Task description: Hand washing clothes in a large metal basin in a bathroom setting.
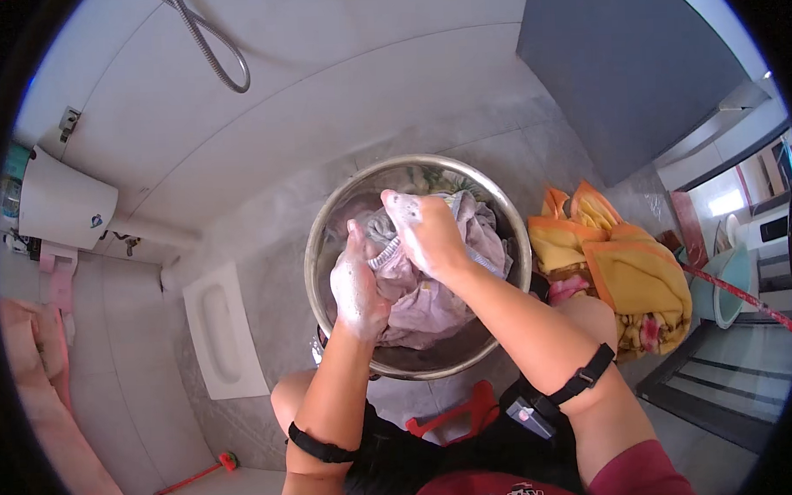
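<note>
A round metal basin stands on the floor before me, between my knees. Wet cloth garments in pale pink and grey lie heaped inside it, with a striped ribbed band across the top. Soap suds coat both my hands. My left hand is at the basin's left side, thumb up, gripping the cloth by the band. My right hand is closed on the same cloth just right of it. The cloth inside my fists is hidden.
A yellow and orange blanket lies bundled at the right, near a light green basin and a red pole. Left are a white squat toilet and a red-handled brush. A shower hose hangs on the wall.
</note>
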`<move>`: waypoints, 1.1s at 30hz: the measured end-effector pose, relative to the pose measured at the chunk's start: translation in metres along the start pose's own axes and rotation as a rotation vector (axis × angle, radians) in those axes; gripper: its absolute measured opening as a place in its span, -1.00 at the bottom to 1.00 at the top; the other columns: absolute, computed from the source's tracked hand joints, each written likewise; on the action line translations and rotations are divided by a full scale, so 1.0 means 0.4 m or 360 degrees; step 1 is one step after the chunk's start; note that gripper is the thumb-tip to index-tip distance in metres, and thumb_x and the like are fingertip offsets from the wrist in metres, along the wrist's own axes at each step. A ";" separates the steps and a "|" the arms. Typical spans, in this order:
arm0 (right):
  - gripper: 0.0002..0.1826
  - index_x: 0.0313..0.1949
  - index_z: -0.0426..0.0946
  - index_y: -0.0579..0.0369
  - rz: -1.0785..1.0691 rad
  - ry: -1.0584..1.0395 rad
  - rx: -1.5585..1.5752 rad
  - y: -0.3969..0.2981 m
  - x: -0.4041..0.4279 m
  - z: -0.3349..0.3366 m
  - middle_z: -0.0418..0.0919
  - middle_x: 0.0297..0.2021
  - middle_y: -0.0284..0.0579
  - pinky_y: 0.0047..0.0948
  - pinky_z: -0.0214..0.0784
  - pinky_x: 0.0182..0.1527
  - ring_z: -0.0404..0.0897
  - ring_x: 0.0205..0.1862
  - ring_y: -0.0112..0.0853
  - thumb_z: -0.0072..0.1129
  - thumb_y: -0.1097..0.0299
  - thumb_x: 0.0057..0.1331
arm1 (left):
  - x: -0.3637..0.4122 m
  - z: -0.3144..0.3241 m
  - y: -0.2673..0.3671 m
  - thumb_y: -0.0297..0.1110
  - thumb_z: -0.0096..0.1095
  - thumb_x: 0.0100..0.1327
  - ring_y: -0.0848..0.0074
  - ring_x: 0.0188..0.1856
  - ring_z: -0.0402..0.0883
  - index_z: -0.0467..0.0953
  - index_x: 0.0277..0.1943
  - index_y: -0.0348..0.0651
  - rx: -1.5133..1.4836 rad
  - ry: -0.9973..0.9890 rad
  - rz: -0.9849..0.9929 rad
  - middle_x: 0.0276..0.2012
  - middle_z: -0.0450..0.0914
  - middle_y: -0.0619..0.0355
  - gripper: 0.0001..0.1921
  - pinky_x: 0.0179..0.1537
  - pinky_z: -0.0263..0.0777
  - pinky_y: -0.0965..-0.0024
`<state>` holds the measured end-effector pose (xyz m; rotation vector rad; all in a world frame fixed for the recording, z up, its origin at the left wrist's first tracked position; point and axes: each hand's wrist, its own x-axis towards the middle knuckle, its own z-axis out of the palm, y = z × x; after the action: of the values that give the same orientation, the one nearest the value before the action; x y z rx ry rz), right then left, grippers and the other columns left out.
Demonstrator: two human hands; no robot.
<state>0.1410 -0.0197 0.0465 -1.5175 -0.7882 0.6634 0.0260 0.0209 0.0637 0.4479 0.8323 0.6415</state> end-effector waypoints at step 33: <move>-0.46 -0.55 0.42 0.10 0.0474 -0.0203 0.0354 -0.068 -0.015 -0.064 0.19 -0.69 -0.48 -0.55 -0.07 -0.57 0.14 -0.62 -0.66 0.05 -0.13 0.35 | 0.016 0.012 0.014 0.03 0.00 0.43 0.63 -0.84 0.17 0.29 -0.56 -0.01 0.0070 0.0204 0.0147 -0.72 0.31 0.30 -0.54 -0.85 -0.05 0.56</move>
<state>0.1548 -0.0391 0.0759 -1.4096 -0.5649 1.0434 0.0312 0.0288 0.0665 0.4911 0.9526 0.7440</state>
